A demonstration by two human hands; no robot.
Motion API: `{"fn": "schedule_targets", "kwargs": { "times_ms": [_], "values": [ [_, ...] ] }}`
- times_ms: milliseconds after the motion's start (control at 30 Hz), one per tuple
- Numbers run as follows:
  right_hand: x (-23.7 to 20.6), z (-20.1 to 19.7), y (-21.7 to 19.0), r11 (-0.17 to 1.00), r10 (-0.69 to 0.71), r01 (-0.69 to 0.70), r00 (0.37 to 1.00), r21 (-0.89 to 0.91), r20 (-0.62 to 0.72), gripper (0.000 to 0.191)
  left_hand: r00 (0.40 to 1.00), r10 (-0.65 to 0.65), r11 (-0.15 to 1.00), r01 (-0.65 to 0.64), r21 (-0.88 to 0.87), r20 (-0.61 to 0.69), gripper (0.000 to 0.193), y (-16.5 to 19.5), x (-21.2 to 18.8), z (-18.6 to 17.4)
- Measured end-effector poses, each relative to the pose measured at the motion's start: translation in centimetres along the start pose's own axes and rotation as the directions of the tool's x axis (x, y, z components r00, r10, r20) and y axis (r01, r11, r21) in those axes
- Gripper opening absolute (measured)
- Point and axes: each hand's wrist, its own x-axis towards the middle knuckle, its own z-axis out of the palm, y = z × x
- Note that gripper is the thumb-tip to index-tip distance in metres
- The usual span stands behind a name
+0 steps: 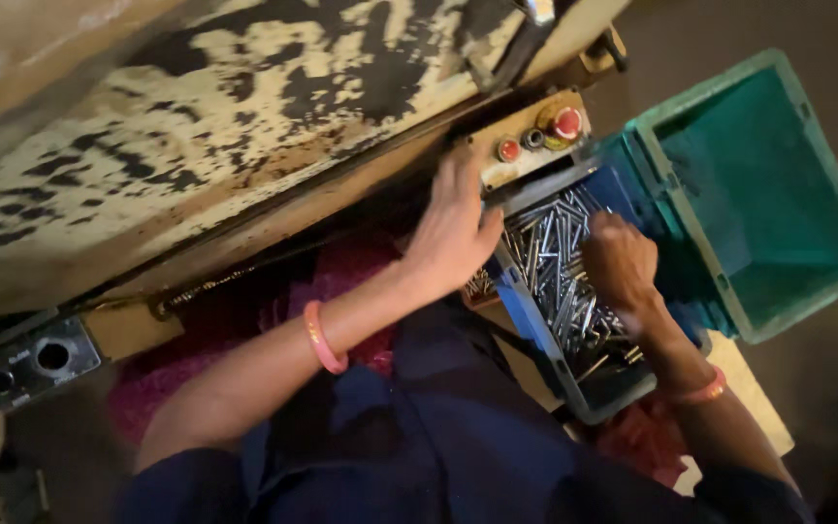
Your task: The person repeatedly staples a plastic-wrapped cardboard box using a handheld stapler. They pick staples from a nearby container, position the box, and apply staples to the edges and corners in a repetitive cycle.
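At the far left a grey metal plate with a round hole is fixed to the edge of a large machine, whose worn cream body with flaking black patches fills the upper half of the view. A pink cloth lies below it, over the person's lap, and dark blue clothing covers the foreground. The left hand, with a pink bangle on its wrist, lies flat with fingers spread against the machine's edge just beside a small control panel that carries two red buttons; it is open and grips nothing. To the right sits a blue plastic crate, its floor heaped with short shiny metal pins. The right hand, also with a bangle at the wrist, is down among those pins with its fingers curled under; it looks closed on some of them, but the back of the hand hides the fingertips, so I cannot tell whether anything is actually held. Furthest right stands a green plastic crate, touching the blue one, with nothing visible inside it. As things lie, the whole stock of pins is in the blue crate and none shows in the green one or on the machine, so the handling looks to be at an early stage, with most of it left.
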Motion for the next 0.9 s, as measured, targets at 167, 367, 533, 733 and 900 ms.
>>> {"fn": "schedule_targets", "kwargs": {
  "times_ms": [167,367,533,733,900],
  "values": [
    [0.9,-4.7,-3.2,0.871,-0.039,0.118,0.984,0.476,-0.172,0.010,0.993,0.032,0.993,-0.019,-0.115,0.113,0.069,-4.3,-3.7,5.0],
    [5.3,-6.2,-8.7,0.560,-0.079,0.157,0.987,0.814,-0.137,0.026,0.872,-0.356,0.421,0.470,-0.776,0.335,0.034,-9.5,-2.6,10.6],
    [9.6,-3.4,-8.1,0.927,-0.228,0.316,0.901,0.200,-0.368,0.036,0.836,-0.513,0.277,0.375,-0.885,0.194,0.020,-16.3,-5.0,5.6],
    [10.2,1.3,-7.3,0.968,-0.215,0.243,0.933,0.065,-0.290,0.040,0.797,-0.596,0.348,0.368,-0.862,0.100,0.020,-17.3,-8.2,-1.6],
    [10.8,0.3,-6.2,0.935,-0.294,0.332,0.921,0.123,-0.254,0.049,0.837,-0.534,0.479,0.187,-0.858,-0.116,0.019,-11.7,-8.9,-6.8]
  ]
}}
